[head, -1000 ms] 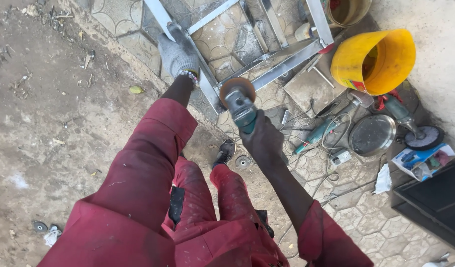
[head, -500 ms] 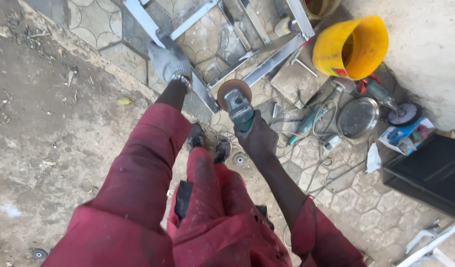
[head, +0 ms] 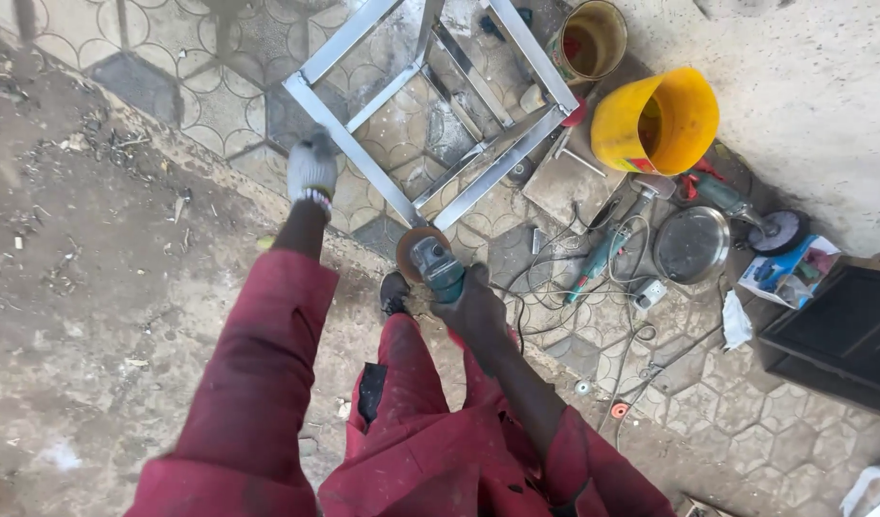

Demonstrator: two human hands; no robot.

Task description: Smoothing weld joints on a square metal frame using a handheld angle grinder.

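While the frame lies on the paving, these lines cover what shows.
Grinder: a teal angle grinder (head: 438, 267) with a worn brown disc sits just off the near corner of the metal frame (head: 430, 110), the disc close to the frame's near rail; whether it touches is unclear.
Right hand (head: 473, 306): bare, wrapped tight around the grinder body.
Left hand (head: 311, 168): in a pale glove, resting on the frame's left rail; how firmly the fingers close I cannot tell.
Frame: square silver tubing, lying tilted on the hexagonal paving (head: 717, 402), toward its far edge.
Doing it well: in my judgement, keep the frame pinned by the gloved hand, hold the disc at a shallow angle, and keep the cable (head: 545, 287) and shoe (head: 394, 290) clear.
Around: a yellow bucket (head: 655, 120), a round metal pan (head: 691, 244) and a second power tool (head: 601, 257) lie right of the frame.
Hard to see: the disc's contact point and the grinder's switch are hidden by the hand.
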